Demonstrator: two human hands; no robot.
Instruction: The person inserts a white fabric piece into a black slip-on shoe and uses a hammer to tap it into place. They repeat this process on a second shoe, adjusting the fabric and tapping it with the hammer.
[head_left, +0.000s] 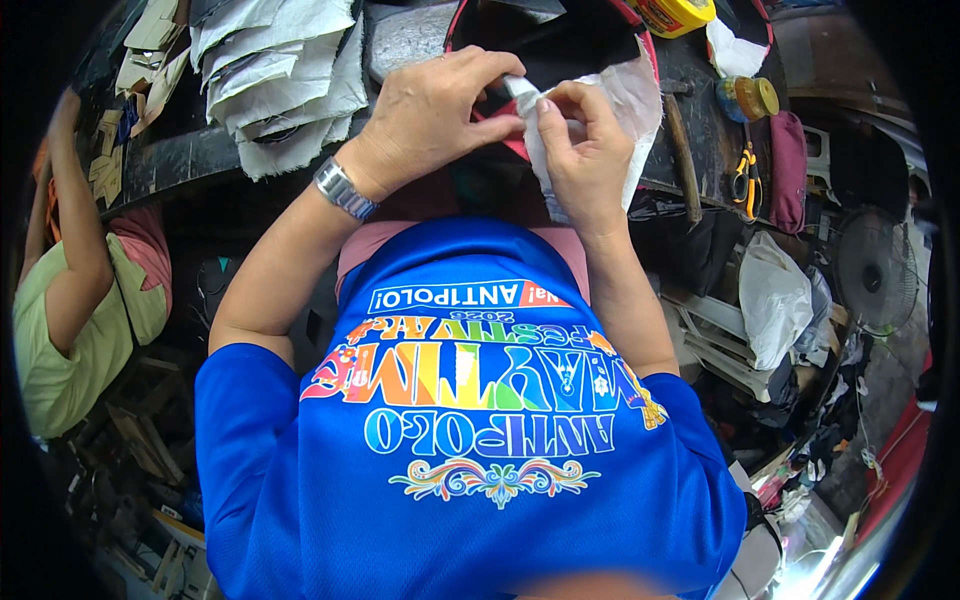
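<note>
Both of my hands work at a white, cloth-like sheet (637, 105) near the table's front edge. My right hand (588, 155) pinches its upper edge between thumb and bent index finger; the rest drapes behind that hand. From the left, my left hand (430, 115) grips a narrow folded end of the same sheet, with thumb and index finger curled around it. Some of the left fingertips are hidden. Just beyond the hands lies a black piece with red edging (560, 40), partly covered by the sheet and the hands.
A stack of white cloth pieces (275, 85) is at the left. To the right lie a hammer (683, 150), a jar (745, 99), orange-handled scissors (746, 185) and a maroon pouch (788, 170). A yellow tub (675, 14) stands farther back. Another person (75, 290) sits at far left.
</note>
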